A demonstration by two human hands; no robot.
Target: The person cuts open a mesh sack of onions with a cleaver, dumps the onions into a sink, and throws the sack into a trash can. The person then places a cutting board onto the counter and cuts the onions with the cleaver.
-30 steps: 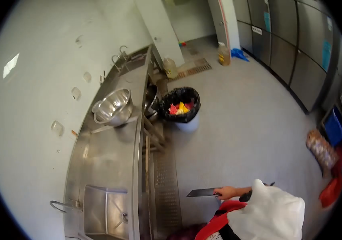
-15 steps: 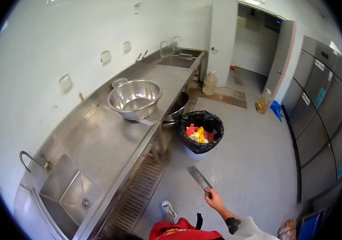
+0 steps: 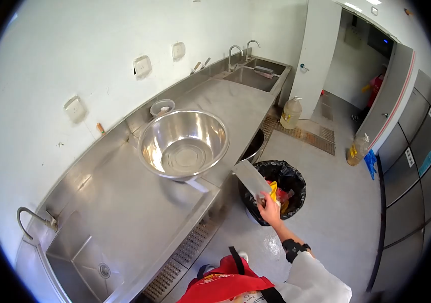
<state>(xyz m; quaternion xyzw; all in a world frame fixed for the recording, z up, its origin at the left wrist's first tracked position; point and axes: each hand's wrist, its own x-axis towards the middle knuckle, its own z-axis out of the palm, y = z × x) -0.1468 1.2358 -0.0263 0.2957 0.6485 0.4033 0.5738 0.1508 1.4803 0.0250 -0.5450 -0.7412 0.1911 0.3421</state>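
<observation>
My right hand [image 3: 271, 208] is wrapped around the handle of a cleaver [image 3: 251, 178]. The broad grey blade points up and left, over the near left side of a bin lined with a black bag [image 3: 298, 198]. Red and yellow scraps [image 3: 284, 194] lie inside the bin, partly behind my hand. Left of the blade, a large steel bowl [image 3: 151, 144] stands on the steel counter [image 3: 124, 202], with nothing in it. My left hand is out of view.
A sink [image 3: 76, 262] is at the counter's near end, another [image 3: 246, 78] at the far end. Two knives [image 3: 200, 65] lean by the wall. Large bottles [image 3: 291, 113] stand on the floor. Steel cabinets [image 3: 402, 187] line the right. A person in red [image 3: 375, 90] is in the doorway.
My right hand has moved forward and up with the cleaver, from above the floor to over the bin. The view has come nearer to the bowl, and a person now shows in the doorway.
</observation>
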